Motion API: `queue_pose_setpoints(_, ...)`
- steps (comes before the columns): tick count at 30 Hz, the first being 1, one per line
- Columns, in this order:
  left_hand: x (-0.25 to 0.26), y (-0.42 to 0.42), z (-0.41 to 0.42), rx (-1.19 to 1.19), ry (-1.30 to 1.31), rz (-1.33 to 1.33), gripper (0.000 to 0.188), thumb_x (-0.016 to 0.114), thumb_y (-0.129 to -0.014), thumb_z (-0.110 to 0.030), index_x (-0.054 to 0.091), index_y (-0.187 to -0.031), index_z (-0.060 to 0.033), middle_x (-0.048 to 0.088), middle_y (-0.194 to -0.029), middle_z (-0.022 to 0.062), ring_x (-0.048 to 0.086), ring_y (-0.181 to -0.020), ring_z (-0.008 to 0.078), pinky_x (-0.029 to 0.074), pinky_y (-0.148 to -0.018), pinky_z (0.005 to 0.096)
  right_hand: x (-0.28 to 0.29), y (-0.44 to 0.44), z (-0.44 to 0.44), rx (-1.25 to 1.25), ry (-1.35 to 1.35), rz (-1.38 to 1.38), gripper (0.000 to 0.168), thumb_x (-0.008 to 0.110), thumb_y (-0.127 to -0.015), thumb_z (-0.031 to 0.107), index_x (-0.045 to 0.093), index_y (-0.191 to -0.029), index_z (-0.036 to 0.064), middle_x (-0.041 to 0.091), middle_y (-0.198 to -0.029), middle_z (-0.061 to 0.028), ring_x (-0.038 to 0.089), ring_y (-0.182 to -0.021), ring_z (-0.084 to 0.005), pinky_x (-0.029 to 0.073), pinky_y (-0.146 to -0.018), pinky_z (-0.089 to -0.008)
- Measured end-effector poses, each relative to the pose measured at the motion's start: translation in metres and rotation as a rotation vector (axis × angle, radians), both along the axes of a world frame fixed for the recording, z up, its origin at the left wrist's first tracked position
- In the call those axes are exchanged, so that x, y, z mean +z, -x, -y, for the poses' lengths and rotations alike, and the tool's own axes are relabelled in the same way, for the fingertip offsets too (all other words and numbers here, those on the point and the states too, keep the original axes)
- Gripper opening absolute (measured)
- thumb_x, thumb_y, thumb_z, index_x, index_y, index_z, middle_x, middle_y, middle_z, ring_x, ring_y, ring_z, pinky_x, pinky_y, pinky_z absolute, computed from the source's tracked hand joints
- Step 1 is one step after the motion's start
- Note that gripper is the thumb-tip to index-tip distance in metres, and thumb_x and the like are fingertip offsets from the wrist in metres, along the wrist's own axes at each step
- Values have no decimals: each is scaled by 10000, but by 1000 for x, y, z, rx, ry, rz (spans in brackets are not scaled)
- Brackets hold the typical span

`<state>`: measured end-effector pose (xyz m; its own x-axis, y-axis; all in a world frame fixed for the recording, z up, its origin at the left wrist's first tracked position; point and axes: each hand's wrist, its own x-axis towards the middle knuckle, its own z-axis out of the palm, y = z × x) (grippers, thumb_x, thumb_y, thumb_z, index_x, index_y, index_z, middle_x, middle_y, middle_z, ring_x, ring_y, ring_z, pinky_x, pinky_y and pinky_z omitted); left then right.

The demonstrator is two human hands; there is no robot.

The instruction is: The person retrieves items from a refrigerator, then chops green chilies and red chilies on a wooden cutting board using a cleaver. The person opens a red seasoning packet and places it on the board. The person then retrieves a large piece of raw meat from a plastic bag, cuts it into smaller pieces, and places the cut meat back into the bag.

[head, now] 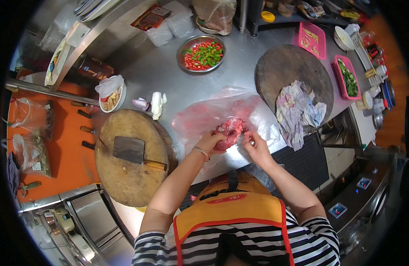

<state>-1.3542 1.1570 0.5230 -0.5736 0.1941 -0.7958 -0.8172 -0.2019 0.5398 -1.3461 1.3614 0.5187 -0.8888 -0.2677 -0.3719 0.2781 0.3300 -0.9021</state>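
Note:
A piece of raw red meat [230, 133] is held over the near edge of the steel counter. My left hand [208, 143] grips it from the left, thumb on top. At its right side, my right hand [256, 147] has thumb and fingertips pinched together by the meat's edge; whether they hold a bit of it is too small to tell. Beneath and behind the meat spreads a clear plastic bag [204, 111], tinged red inside.
On a round wooden chopping block [134, 181] at left lies a cleaver [129, 149]. Another block [291, 63] at right bears a crumpled cloth [292, 106]. A steel bowl of chopped peppers [201, 55], a shallot [141, 104], a white stalk piece [156, 104] and pink baskets [347, 78] stand farther back.

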Motion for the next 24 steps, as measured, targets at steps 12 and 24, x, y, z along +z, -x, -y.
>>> queue_pose_setpoints(12,4,23,-26,-51,-22,-85,437,616,-744,-225,515,-1139,-66,604,-977,64,596,-849,174,499,-707,336,-32,19,31,-226,638,635,250,545,-814,126,538,-1049,41,619,-919,-53,620,-786,-120,526,-646,-243)
queue_pose_setpoints(24,-15,15,-26,-395,211,-111,259,582,-732,-162,603,-953,-29,619,-880,53,584,-781,138,465,-686,264,-8,1,7,-48,596,507,156,526,-778,61,572,-921,24,583,-736,-13,513,-548,-94,364,-411,-244)
